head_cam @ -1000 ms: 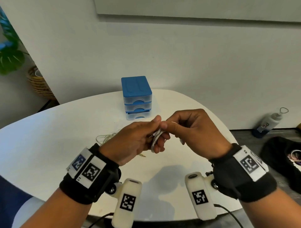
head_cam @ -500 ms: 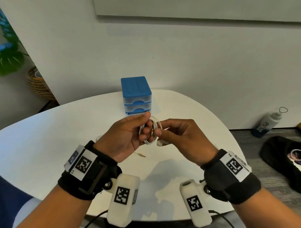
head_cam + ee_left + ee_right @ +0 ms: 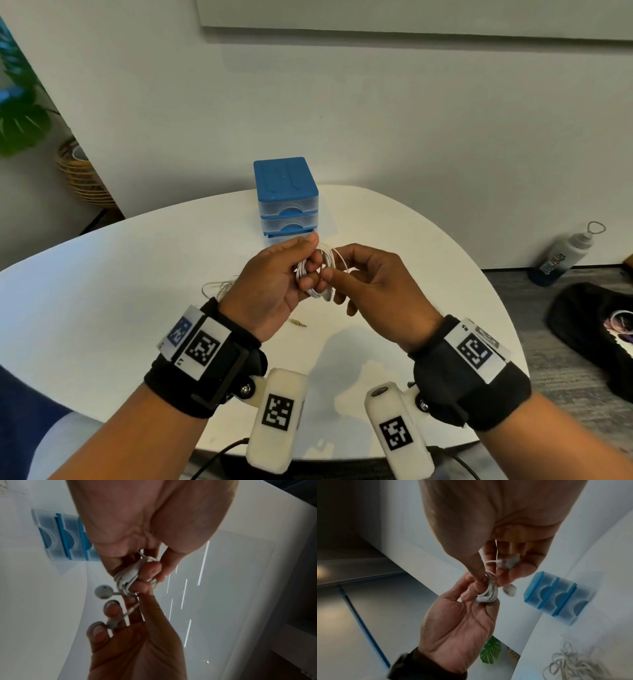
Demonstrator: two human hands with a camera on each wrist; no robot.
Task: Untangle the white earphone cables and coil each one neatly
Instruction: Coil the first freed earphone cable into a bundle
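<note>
We hold the coiled earphone cable (image 3: 317, 274) in the air between our two hands, above the white table (image 3: 102, 291). Our left hand (image 3: 270, 291) grips the bundle, its fingers curled through and around the white loops (image 3: 126, 578) with the thumb pressed against them. Our right hand (image 3: 373, 291) meets it from the other side, thumb and forefinger pinching the loose end of the same cable right at the coil, the strand (image 3: 495, 555) running back across the palm. One earbud (image 3: 103, 591) sticks out just beside the left fingers; a second earbud (image 3: 511, 561) lies against the curled right fingers, and the wrist view shows another white piece (image 3: 510, 590) dangling just below the pinch.

Directly under the grip, a gold-tipped plug (image 3: 298, 322) lies on the table. Behind our left hand, partly hidden by it, a second cable (image 3: 219, 286) sits in a loose tangle on the tabletop (image 3: 573, 662). Beyond the grip, at the far edge of the table, stands a small blue drawer box (image 3: 286, 200) with three clear drawers. Well off to our right, on the floor, a bottle (image 3: 565, 253) stands against the wall near a black bag (image 3: 589, 318). Far to our left, a green plant (image 3: 17, 113) rises over a woven basket (image 3: 82, 174).
</note>
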